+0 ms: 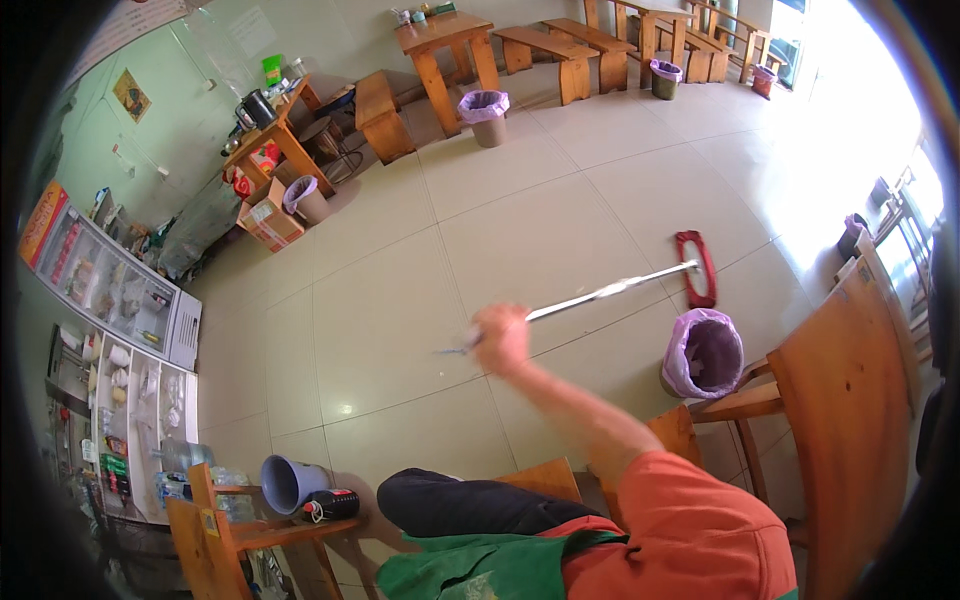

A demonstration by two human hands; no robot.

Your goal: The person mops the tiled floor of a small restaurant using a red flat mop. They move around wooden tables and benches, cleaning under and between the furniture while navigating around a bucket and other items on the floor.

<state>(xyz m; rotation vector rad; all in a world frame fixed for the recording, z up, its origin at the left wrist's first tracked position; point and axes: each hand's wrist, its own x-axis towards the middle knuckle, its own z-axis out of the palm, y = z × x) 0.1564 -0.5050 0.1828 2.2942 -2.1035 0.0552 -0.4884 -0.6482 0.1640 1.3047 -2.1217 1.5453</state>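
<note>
My right hand (501, 339) is closed around the metal handle of a flat mop (600, 293), near the handle's end, and is slightly blurred. The handle slants to the right, down to a red mop head (697, 270) that lies on the tiled floor (555, 247). Just below the mop head stands a waste bin (703, 354) lined with a purple bag, with some litter inside. My left hand is out of view. An orange sleeve, a green apron and a dark trouser leg show at the bottom.
A wooden chair (840, 390) stands at the right; another (277, 534) at lower left bears a grey bucket (289, 484) and a dark bottle (335, 505). Wooden tables (446, 31), benches (379, 112), lined bins and a cardboard box (271, 217) line the far wall. A display fridge (112, 281) stands left.
</note>
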